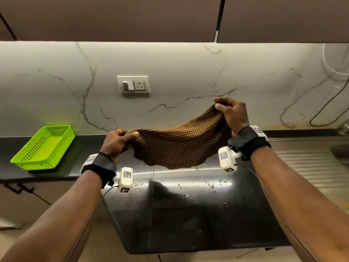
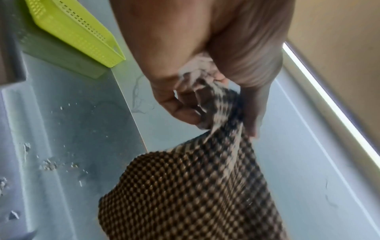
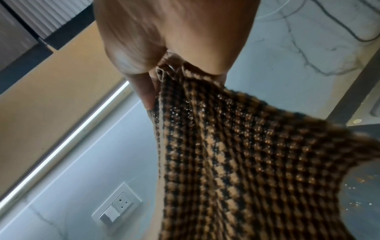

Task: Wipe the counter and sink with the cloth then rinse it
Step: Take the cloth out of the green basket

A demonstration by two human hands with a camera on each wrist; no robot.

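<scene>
Both grips are pinched on the checked cloth, left hand lower, right hand higher, above the wet black surface.

- Black glossy counter, beaded with water drops.
- Green perforated basket standing on its left part.
- Steel ribbed drainboard at right.

My arms are bare, and each wrist wears a black strap with a white tag-marked tab, carrying a white camera block with black square markers and a thin black cable.
</scene>
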